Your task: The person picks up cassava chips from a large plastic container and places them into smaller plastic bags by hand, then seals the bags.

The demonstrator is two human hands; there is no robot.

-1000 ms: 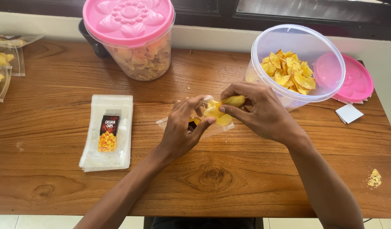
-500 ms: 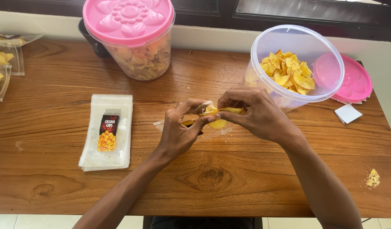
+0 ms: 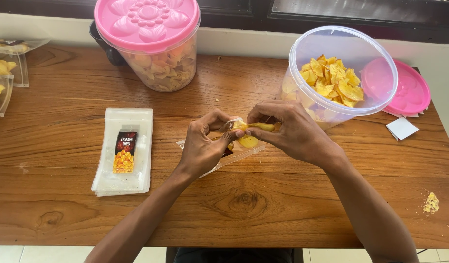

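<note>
Grainy wooden table [image 3: 63,146], crinkly clear pouch [image 3: 244,155]

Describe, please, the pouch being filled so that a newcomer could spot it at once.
On the wooden table, look just left of the open clear tub of yellow chips. The clear pouch lies between the left hand and right hand. Unlike the flat stack of empty pouches, it has chips going in.

Glossy clear plastic pouch [image 3: 232,155]; matt grained wood table [image 3: 263,204]; lid [image 3: 147,22] probably plastic.
</note>
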